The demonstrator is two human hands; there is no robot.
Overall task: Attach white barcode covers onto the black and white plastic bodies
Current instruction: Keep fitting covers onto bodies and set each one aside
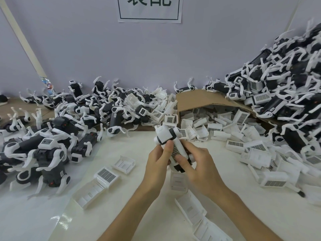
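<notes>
Grip first: the left hand (156, 165) and the right hand (199, 165) both have their fingers (167, 148) clamped on one black and white body (165, 134), held above the bench (121, 220) at the middle of the view. The body is tilted, its far end toward twelve o'clock, with rounded white joints and a black band across it. Along its upper face lies a white barcode cover (175, 152), printed with a fine dark grid. Both thumbs rest on it, the left at its ten o'clock edge, the right at its five o'clock end. Whether the cover is fully seated I cannot tell.

Open white bench runs from the hands toward six and seven o'clock. Loose covers (106, 176) lie at eight o'clock of the hands, some grid-up and some hollow-side up, and a longer strip of covers (191, 211) lies at five o'clock beneath the right forearm.

A heap of bodies (52, 136), white legs jutting out, fills nine to eleven o'clock. A cardboard box (196, 100) on its side at one o'clock spills covers (225, 129) onto the bench. A taller heap of bodies (291, 80) banks up from two to three o'clock, crowding the right side. A paper sign (149, 11) hangs on the wall (86, 49) at twelve.
</notes>
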